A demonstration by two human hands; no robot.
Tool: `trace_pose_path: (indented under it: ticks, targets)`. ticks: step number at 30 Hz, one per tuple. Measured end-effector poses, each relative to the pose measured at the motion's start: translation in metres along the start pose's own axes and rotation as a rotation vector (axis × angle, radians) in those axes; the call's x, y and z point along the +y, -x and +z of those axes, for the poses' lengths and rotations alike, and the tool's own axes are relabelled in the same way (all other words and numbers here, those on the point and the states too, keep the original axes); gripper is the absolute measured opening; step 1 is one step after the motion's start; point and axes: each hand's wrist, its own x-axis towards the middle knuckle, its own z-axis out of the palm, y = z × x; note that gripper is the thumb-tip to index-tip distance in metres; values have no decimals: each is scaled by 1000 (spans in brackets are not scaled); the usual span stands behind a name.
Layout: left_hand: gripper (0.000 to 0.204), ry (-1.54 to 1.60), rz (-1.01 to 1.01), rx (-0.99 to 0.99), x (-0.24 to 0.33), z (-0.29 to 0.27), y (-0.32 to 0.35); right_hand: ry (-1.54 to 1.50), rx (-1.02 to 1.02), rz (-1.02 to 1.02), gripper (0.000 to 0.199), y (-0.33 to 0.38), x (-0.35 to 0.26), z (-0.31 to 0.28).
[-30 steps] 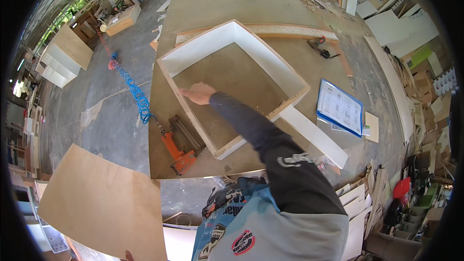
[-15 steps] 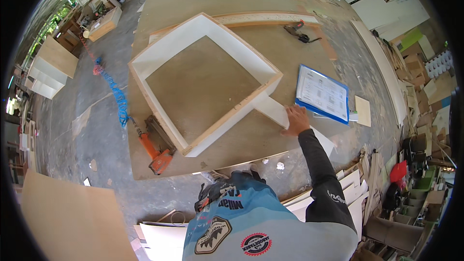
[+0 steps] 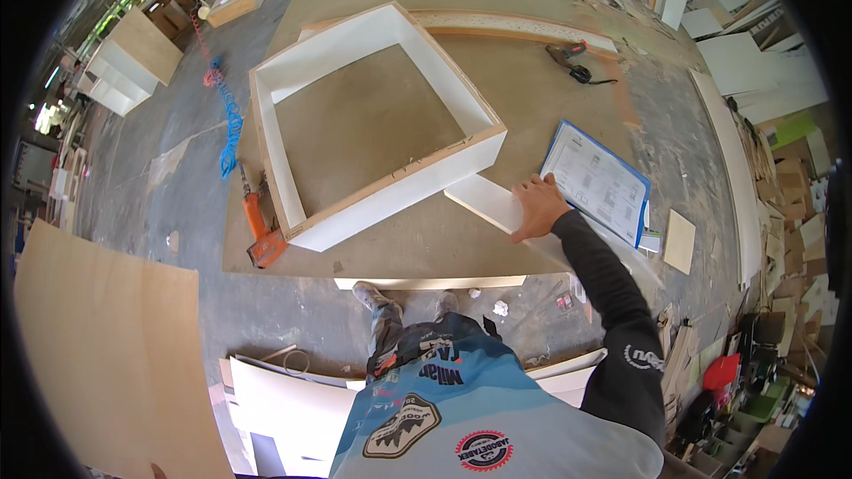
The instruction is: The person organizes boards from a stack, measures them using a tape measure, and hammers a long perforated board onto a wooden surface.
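Observation:
My right hand (image 3: pixel 540 209) is closed around a narrow white board (image 3: pixel 488 201), thumb on the near edge and fingers over the far side. The board's far end lies close to a square white frame (image 3: pixel 390 195) with bare wood-coloured edges. Its near end is smeared by motion. A blue clipboard with printed papers (image 3: pixel 596 179) lies just beyond my right hand. Of my left hand (image 3: pixel 158 472) only a fingertip shows at the lower edge, resting over a light plywood panel (image 3: pixel 111 346); the rest is out of view.
An orange air nailer (image 3: pixel 262 229) with a coiled blue hose (image 3: pixel 231 137) lies left of the frame. Beyond are a long strip (image 3: pixel 524 28) and a cordless drill (image 3: pixel 568 58). A small wood piece (image 3: pixel 680 241) lies right, white sheets (image 3: pixel 288 408) near my feet, offcuts along the right side.
My right hand has shifted the white board toward me and right, away from the frame's side. The plywood panel stands higher in view, and my left fingertip has appeared on it. My view has shifted.

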Motion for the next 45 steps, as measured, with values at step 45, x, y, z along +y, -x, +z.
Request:
trace_pose_path:
  ticks: [45]
  targets:
    - [42,538,-360,-1124,-81,340,6,-632,1024,430,27,140,-160,187]
